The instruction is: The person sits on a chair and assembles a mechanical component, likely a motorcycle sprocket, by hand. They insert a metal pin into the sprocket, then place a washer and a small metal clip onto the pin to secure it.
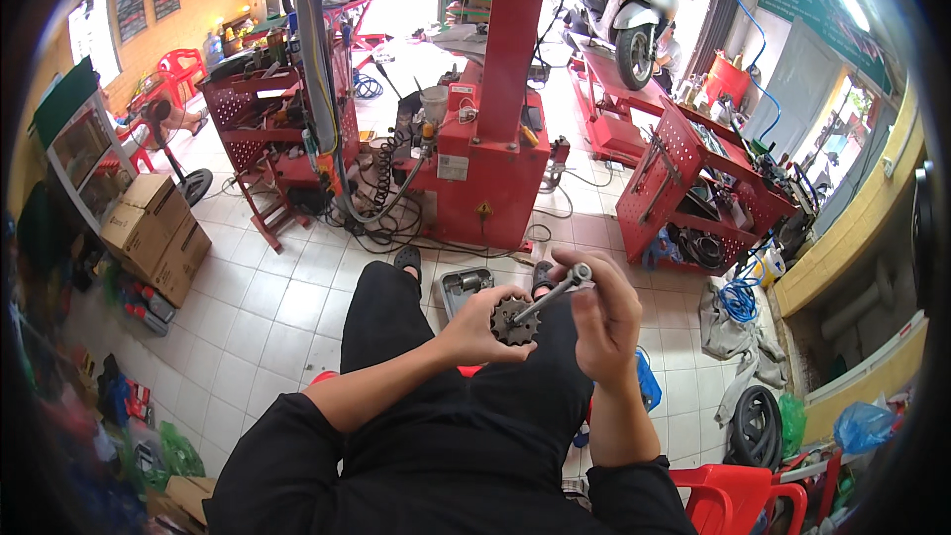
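Observation:
My left hand point(474, 330) is closed around a small dark toothed sprocket point(514, 323), held above my lap with its face turned up. A silver socket wrench point(551, 295) slants from the sprocket's centre up to the right, its thick round end by my right fingers. My right hand point(606, 309) grips the wrench near that upper end, between thumb and fingers. The lower tip meets the middle of the sprocket; how deep it sits I cannot tell. Beyond my hands, a grey tray point(452, 299) with a metal part in it lies on the floor between my feet.
A red lift post point(485, 188) on a wide base stands ahead, hoses and cables around its foot. Red tool carts point(684, 183) flank it. A white scooter point(634, 0) sits on a lift at right. Cardboard boxes point(157, 233) are left; a red chair point(728, 495) is near right.

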Tool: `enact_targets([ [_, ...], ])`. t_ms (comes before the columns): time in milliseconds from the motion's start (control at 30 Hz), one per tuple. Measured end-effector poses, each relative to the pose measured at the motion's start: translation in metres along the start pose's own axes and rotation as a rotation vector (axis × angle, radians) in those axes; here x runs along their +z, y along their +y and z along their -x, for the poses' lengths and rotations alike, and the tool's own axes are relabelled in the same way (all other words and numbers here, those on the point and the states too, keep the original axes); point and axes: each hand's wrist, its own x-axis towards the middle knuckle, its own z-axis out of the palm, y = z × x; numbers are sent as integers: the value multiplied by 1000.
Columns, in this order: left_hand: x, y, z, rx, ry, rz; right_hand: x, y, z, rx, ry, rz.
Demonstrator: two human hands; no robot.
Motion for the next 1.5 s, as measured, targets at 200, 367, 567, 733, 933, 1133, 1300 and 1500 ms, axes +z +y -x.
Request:
enact_targets([
  [200, -3, -3, 0, -85, -49, 55, 5, 6, -2, 42, 10, -62],
  [367, 1, -8, 1, -51, -21, 80, 10, 13, 2, 75, 34, -109],
  [567, 0, -9, 0, -116, -95, 90, 11, 15, 1, 131, 104, -227],
  [733, -4, -27, -2, 23, -170, 245, 12, 11, 0, 217, 134, -336],
  [933, -9, -37, -6, 137, -86, 318, 8, 13, 0, 186, 162, -269],
  [1133, -14, -51, -3, 161, 156, 258, 11, 12, 0, 185, 139, -226],
  [1300, -11, -31, -9, 99, 63, 214, 13, 12, -1, 183, 142, -202],
  [1500, -13, -31, -8, 82, -3, 163, 12, 16, 0, 190, 154, -202],
])
